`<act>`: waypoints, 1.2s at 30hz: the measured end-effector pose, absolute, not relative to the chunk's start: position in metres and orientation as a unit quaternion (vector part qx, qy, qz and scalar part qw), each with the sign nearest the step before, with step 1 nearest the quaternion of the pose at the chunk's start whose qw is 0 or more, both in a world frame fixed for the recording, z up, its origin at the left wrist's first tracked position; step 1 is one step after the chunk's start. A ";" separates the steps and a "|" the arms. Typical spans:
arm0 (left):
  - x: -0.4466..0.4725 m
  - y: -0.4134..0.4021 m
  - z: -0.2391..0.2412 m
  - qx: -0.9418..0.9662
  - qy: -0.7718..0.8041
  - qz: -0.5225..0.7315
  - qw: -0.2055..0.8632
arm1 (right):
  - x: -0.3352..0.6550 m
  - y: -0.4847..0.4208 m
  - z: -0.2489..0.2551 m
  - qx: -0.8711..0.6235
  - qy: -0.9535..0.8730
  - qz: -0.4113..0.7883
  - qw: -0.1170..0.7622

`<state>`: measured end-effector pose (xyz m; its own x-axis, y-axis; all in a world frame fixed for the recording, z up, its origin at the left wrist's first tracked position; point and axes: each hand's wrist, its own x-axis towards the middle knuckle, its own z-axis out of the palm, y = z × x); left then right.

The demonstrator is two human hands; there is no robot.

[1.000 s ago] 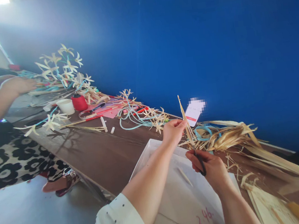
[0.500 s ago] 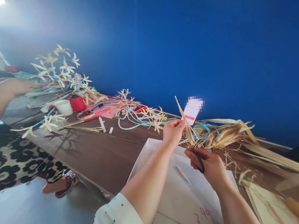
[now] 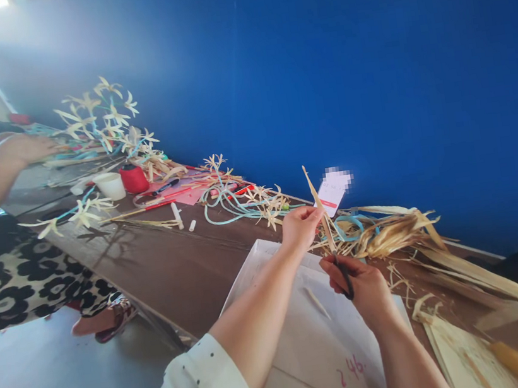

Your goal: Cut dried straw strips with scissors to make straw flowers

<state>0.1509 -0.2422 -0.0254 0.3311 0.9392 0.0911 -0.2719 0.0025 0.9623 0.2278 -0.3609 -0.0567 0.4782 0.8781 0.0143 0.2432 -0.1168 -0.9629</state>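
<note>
Looking thru the head cam from far off, I've got my L hand (image 3: pixel 300 230) pinching a thin husk strip (image 3: pixel 312 188) btwn thumb & fingers, its long tip pointing up. My R hand (image 3: pixel 365 287) is wrapped round the dark handles of the scissors (image 3: pixel 345 278), w/ the blades up at the strip's low end; can't tell if they bite in.

Both hands are up nr the far rim of a white tray (image 3: pixel 242 275), which lies by the near edge of the brown surface (image 3: pixel 188 273) & has red "2.46." on it. A small pale strip (image 3: pixel 318 304) is in the tray.

Along the far edge, R of my hands, is a messy husk pile (image 3: pixel 393 237). Just behind the strip is a white card (image 3: pixel 330 198) w/ a red band. L of my L hand, lt blue loops (image 3: pixel 224 219) lie nr the far edge. Farther L, a white cup (image 3: pixel 111 187) sits beside a red spool (image 3: pixel 134 180). At the surface's L end, a co-worker's hand (image 3: pixel 26 148) is nr tall pale flowers (image 3: pixel 117 115); can't tell what it's got.
</note>
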 end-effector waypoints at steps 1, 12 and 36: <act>0.151 -0.242 -0.025 0.515 0.323 0.480 0.633 | 0.227 -0.361 -0.057 -0.680 -0.406 0.307 0.528; 0.150 -0.236 -0.028 0.512 0.332 0.515 0.602 | 0.231 -0.363 -0.056 -0.653 -0.392 0.352 0.544; 0.156 -0.260 -0.027 0.590 0.240 0.423 0.644 | 0.241 -0.362 -0.055 -0.495 -0.243 0.389 0.738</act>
